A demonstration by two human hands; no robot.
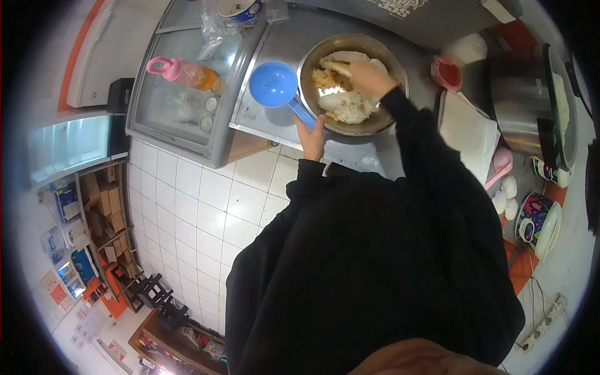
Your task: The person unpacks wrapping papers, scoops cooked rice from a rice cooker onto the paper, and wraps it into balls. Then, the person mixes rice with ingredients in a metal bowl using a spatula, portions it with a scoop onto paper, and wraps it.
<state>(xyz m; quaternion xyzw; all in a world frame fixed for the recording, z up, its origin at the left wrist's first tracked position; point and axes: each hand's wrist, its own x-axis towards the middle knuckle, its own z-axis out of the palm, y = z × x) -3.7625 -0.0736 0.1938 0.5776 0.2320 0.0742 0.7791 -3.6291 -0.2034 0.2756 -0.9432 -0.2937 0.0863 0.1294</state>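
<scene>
So there's a wide metal bowl (356,129) sitting on the steel desk (284,45), and inside it you've got big heaps of white powdery stuff (347,107) with a golden, crumbly-looking patch (323,79) on the left side and a shiny bit of bare metal showing near the middle. The right hand (367,79) is down in the bowl, fingers reaching into the mix and partly bent. There's a pale yellowish bit right at the fingertips, but honestly can't tell if it's gripped or just coating them. The left hand (311,139) is closed around the handle of a blue scoop (273,84), whose round cup is over the desk just left of the bowl; a few dark specks in it, otherwise I only see blue plastic. The bowl sits pretty near the front edge, close to the black sleeves, with bare steel to its upper left and a strip in front. Left of the desk is a glass-topped freezer (145,111) with a pink bottle (181,72) of orange liquid and a blue-and-white tub (240,9) on it. The right side's tighter: red container (446,73), pale sheets (465,134), then a big metal pot (517,100).
</scene>
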